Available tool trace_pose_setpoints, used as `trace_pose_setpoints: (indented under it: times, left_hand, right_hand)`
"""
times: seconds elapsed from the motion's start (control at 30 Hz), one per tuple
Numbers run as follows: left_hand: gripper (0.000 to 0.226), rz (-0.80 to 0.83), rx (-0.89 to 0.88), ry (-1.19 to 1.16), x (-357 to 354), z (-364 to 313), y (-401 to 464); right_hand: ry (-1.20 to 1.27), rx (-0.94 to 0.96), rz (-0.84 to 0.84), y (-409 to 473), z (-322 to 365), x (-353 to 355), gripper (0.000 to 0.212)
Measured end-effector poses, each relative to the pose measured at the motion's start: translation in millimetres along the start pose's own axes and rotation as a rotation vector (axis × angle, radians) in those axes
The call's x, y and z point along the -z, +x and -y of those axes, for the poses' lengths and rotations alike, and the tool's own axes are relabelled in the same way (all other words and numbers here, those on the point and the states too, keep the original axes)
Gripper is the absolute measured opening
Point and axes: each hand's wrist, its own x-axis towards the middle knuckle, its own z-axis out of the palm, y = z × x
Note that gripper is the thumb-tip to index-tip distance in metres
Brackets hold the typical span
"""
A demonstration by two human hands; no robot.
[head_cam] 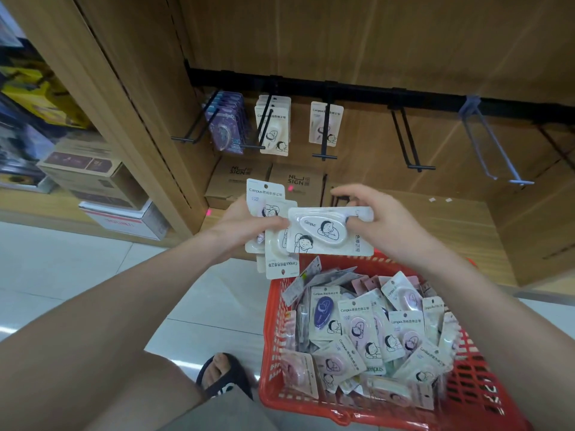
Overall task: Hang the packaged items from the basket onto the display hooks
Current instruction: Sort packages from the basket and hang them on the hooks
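Pinched between thumb and fingers of the right hand (379, 225), a white blister-carded correction-tape pack (329, 230) lies sideways above the red plastic mesh basket (473, 396) — long axis horizontal, its hang-hole end at the right under the fingers. Just left, touching it, the left hand (245, 227) grips a loose fan of matching carded packs (273, 244). Risk: the fan may slip, being unevenly stacked. Above the grip, black wire display hooks (410, 144) stand part filled.
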Motion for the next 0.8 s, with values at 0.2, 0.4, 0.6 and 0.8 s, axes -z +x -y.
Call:
trace_pose_setpoints:
  times: [0.2,0.4,0.6,0.8]
  left_hand:
    - [0.037,0.002,0.016,-0.059,2,2,9]
    - [0.029,-0.027,0.047,-0.101,3,7,14]
    - [0.036,0.013,0.069,0.006,30,10,18]
    - [0.025,-0.171,0.092,0.063,66,15,29]
  right_hand:
    - [0.567,-0.358,-0.419,2,3,-30,0.026]
    - [0.882,-0.423,-0.246,-13,7,-53,0.035]
    - [0.956,-0.454,-0.214,-2,-5,-56,0.065]
    - [0.867,-0.452,-0.247,23,6,-72,0.033]
